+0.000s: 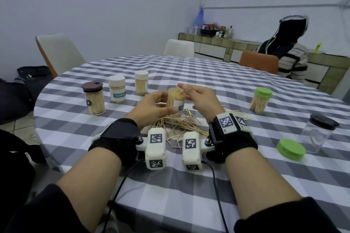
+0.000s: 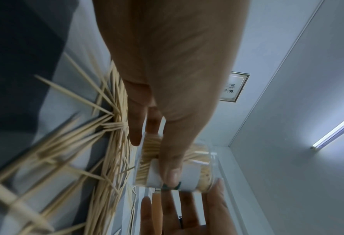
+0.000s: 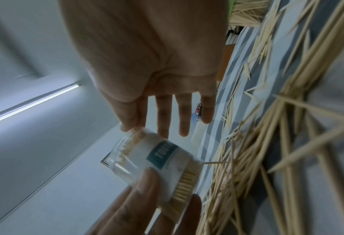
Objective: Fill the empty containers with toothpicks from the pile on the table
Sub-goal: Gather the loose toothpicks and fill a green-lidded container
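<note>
Left hand: your left hand point(image 1: 151, 108) gripped the open clear container point(image 1: 175, 103), thumb across its white label and fingers curled behind, holding it tilted just above the pile.
Right hand: your right hand point(image 1: 200, 98) was beside the container's mouth, fingers straight and loosely spread, holding nothing; in the right wrist view its index fingertip lay at the rim, though I cannot tell if it touched.
Container in hand: it had no lid and was nearly full of toothpicks, their tips poking out of the top.
Pile: the loose toothpicks point(image 1: 180, 125) lay scattered on the checked tablecloth point(image 1: 189, 185), under and between your two wrists.
Filled containers: three lidded ones stood to the left, brown-lidded point(image 1: 93, 98), white-lidded with a label point(image 1: 117, 89) and another white-lidded point(image 1: 141, 82); a green-lidded one point(image 1: 261, 100) stood to the right.
Empty container: a clear jar with a dark lid point(image 1: 318, 134) stood at the far right, with a loose green lid point(image 1: 291, 149) just beside it.
</note>
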